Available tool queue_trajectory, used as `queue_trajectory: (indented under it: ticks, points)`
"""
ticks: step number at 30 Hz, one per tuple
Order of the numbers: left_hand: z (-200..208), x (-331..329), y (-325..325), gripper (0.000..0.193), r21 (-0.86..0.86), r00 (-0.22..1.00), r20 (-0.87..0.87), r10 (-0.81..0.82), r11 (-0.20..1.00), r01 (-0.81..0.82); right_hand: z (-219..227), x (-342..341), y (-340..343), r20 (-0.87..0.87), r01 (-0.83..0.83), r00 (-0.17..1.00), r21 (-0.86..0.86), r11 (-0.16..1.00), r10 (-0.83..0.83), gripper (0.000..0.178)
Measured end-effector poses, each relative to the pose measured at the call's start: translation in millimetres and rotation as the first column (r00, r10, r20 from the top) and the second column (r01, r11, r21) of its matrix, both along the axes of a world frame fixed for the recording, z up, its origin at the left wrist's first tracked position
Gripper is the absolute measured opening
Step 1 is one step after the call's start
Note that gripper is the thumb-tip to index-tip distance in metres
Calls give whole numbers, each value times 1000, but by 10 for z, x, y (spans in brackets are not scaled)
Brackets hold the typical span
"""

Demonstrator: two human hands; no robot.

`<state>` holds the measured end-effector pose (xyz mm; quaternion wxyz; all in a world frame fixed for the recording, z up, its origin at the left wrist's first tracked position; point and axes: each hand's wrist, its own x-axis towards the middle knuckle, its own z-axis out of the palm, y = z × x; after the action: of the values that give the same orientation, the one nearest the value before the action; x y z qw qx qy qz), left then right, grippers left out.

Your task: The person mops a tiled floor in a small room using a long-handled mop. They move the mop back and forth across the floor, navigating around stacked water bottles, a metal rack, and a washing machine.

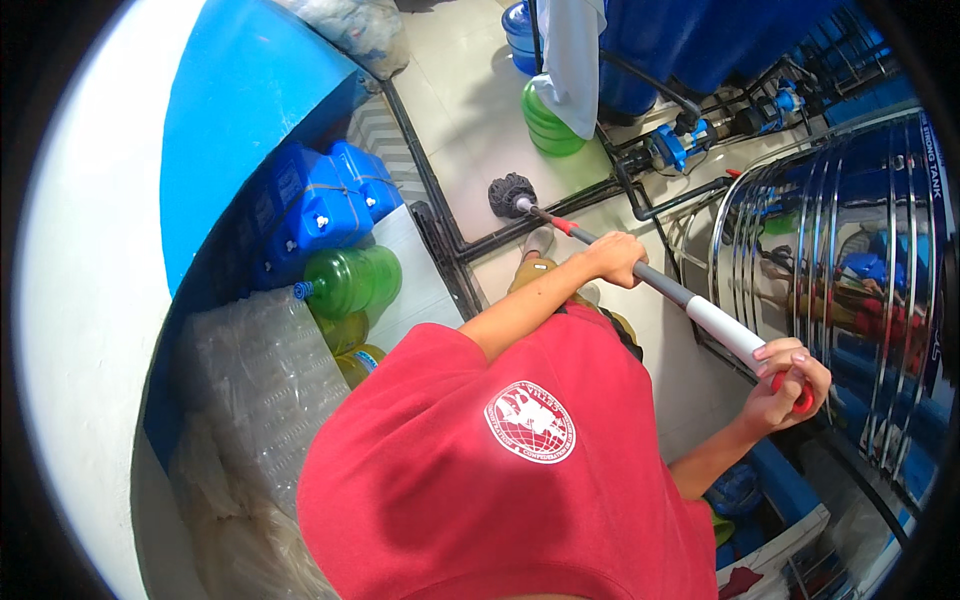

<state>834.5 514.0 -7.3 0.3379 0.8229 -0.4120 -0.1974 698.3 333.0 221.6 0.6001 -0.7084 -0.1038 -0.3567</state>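
Okay, mop (672, 291) is in both hands, running diagonally ahead of the person in the red shirt (430, 450). Left hand (617, 260) is wrapped round the grey pole, fingers clamped on it; fingertips curl underneath, hidden from this angle. Right hand (792, 384) is at the butt end, fingers clamped round the top of the white grip (725, 333); red end cap (804, 399) pokes out, partly covered by thumb and fingers.

Dark mop head (510, 194) sits out front over the pale tiled floor (455, 130), near a black pipe (500, 238). Strands merge into one clump; can't tell if all of it touches down. One shoe (539, 241) shows just below; the legs are mostly hidden by left forearm and shirt.

Left side: green jug (353, 278) on its side, blue containers (325, 205) beyond it, partly in shade. Clear bottles (265, 365) in plastic, outlines hard to separate.

Ahead: white cloth (575, 60) hangs in front of an upright green jug (548, 125), hiding part of it.

Right: shiny steel tank (785, 215), cut off by the fisheye rim, surface muddled by reflections.
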Motion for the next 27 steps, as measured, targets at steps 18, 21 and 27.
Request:
queue_trajectory:
  ticks: [18, 21, 27]
  points:
    - [-485, 1270, 2148, 50, -53, 668, 117, 735, 676, -735, -1535, 2239, 1991, -324, -713, 681, -91, 695, 656, 14]
    - [-431, 1469, 2467, 58, -189, 604, 77, 793, 607, -772, -1805, 2775, 2553, -307, -735, 666, -108, 670, 680, 13]
    - [-252, 1692, 2987, 71, -172, 488, 70, 870, 493, -853, -2242, 3529, 3533, -185, -655, 747, -46, 754, 638, 11]
